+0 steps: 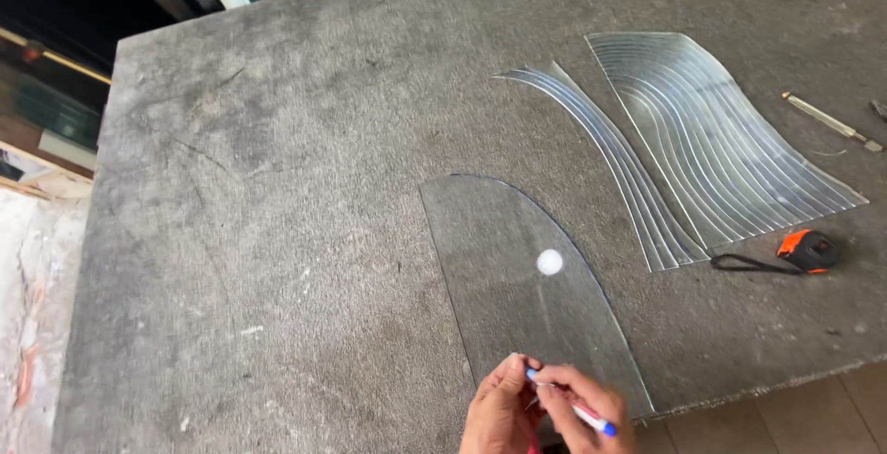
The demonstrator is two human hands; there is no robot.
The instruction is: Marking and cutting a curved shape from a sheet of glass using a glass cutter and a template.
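A blue-capped marker [573, 406] is pinched in the closed right hand [584, 406], its tip steadied by the curled fingers of the left hand [499, 412], at the near end of a curved clear glass pane [527, 278] lying flat on the grey felted bench [277, 186]. That near end reaches the bench edge: downward pressure there could tip or crack it. Ribbed glass offcuts [711, 140] and a tape measure [806, 251] lie far right.

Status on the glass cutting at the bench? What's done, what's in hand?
Done: two stacks of curved cut glass pieces and lie on the grey felt table. In hand: the left hand and right hand hold a blue-capped marker at the near end of a clear curved pane. Left: glass cutter and orange tape measure lie untouched; this pane joins no stack yet.
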